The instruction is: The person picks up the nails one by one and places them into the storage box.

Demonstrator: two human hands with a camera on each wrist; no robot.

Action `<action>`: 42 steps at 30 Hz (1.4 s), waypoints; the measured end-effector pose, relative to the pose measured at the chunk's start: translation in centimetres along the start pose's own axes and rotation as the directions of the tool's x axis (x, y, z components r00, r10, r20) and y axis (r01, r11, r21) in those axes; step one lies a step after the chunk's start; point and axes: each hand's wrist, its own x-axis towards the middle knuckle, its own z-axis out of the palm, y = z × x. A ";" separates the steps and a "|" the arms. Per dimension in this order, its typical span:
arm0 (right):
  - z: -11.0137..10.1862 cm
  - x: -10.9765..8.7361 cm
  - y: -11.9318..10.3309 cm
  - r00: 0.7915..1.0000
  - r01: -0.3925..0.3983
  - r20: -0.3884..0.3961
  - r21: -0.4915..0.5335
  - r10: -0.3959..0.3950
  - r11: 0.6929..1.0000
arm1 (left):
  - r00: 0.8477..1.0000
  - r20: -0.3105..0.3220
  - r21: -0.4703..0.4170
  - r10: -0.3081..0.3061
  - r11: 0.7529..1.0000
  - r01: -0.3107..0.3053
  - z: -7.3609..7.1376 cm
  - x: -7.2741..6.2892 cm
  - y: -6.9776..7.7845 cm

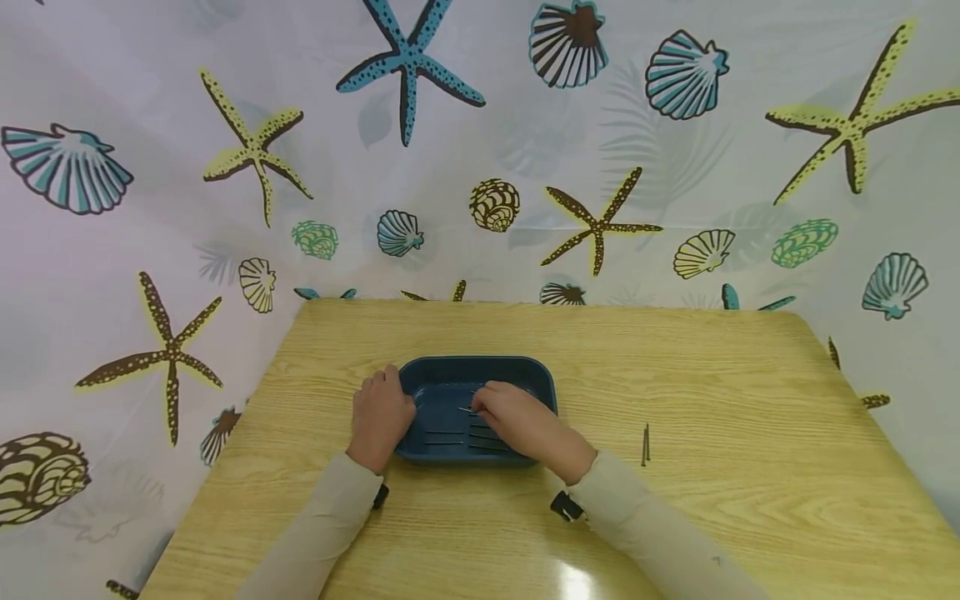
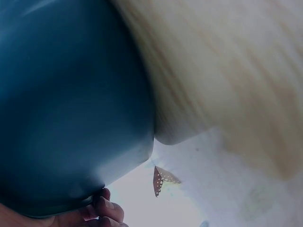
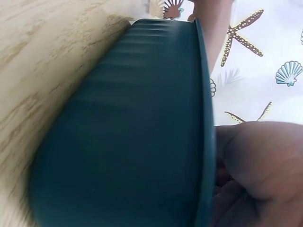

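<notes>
A dark blue rectangular tray [image 1: 472, 463] sits on the table, its outer wall [image 2: 80, 104] filling much of the left wrist view. My left hand [image 1: 380, 417] grips the tray's left rim, its fingertips [image 2: 110, 208] curled at the edge. Over the inside of the tray, my right hand [image 1: 528, 427] pinches a thin nail [image 1: 466, 410] that points left. Several nails [image 1: 487, 437] lie roughly side by side on the tray floor, partly hidden by this hand. Two more nails [image 1: 445, 443] lie to their left. In the right wrist view the tray wall [image 3: 128, 118] hides the fingertips.
Two nails [image 1: 646, 446] lie close together on the wooden table [image 1: 720, 383], right of the tray. A white curtain [image 1: 465, 275] printed with shells and starfish hangs behind and beside the table.
</notes>
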 end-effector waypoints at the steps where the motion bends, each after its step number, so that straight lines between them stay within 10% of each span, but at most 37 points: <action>1: 0.1 0.1 -0.1 1.000 0.004 0.001 0.004 -0.004 1.000 | 1.000 0.002 0.003 0.000 1.000 0.000 0.0 0.0 0.0; 42: 5.8 5.1 -0.8 0.998 0.049 0.034 -0.188 -0.044 0.981 | 0.999 -0.035 0.013 0.002 1.000 -0.001 0.0 0.0 0.1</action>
